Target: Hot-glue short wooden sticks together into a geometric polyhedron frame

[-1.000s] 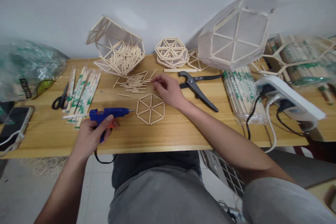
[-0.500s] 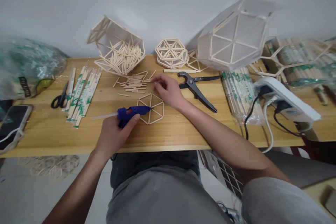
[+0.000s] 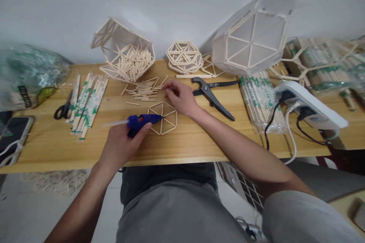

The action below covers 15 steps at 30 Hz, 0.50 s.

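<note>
Clearly, the left hand has its grip wrapped around one blue glue gun, thumb along the near side, nozzle pointing right. The gun is probably held low and level so that its tip can meet the hub of the one flat stick frame, which lies on the desk just beyond the near edge; whether tip and hub touch, I cannot tell. At least four spokes show clear of the gun.

The right hand rests at the right end of the loose sticks, fingers curled; I cannot tell if its grip pinches a stick. That pile, too tangled to count, seems kept within easy reach on the far side of the frame, with one stick lying apart on its near side.

Farther out, one pair of cutters lies right of the right hand, then one broad bundle of wrapped sticks and one power strip with three plugs. At the far side stand one large covered shape and, to the left, one hollow shape, apparently serving as a bin for short sticks. At left lie one pair of scissors and one phone.
</note>
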Each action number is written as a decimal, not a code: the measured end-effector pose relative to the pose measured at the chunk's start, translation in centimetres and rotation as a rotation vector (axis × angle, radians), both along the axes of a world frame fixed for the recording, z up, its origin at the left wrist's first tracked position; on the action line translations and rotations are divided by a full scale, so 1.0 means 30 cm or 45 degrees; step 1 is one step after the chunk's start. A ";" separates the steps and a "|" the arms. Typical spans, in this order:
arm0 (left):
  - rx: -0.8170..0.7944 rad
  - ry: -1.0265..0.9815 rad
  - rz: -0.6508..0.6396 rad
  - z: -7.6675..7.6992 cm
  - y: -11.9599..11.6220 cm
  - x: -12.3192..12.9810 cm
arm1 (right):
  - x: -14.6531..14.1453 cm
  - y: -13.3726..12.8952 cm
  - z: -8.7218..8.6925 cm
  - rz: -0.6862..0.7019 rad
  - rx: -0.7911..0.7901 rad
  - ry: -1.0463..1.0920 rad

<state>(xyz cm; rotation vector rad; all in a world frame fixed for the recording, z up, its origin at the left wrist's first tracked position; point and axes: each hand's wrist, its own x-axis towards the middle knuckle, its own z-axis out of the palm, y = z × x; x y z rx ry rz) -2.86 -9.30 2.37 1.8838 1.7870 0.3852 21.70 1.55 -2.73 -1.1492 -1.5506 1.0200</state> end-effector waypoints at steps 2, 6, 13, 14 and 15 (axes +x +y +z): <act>0.006 -0.006 -0.011 -0.003 0.000 0.000 | 0.001 -0.002 0.002 -0.002 -0.004 -0.008; 0.014 0.025 -0.015 -0.009 -0.002 -0.006 | 0.002 -0.003 0.007 -0.008 -0.014 -0.015; 0.064 0.019 0.008 0.001 -0.006 0.001 | 0.000 -0.003 0.007 -0.016 -0.017 -0.008; 0.055 0.001 0.025 0.005 -0.007 -0.002 | 0.000 -0.002 0.006 -0.017 -0.019 -0.011; 0.034 -0.031 0.050 0.008 -0.008 -0.008 | 0.000 -0.002 0.005 -0.014 -0.019 -0.014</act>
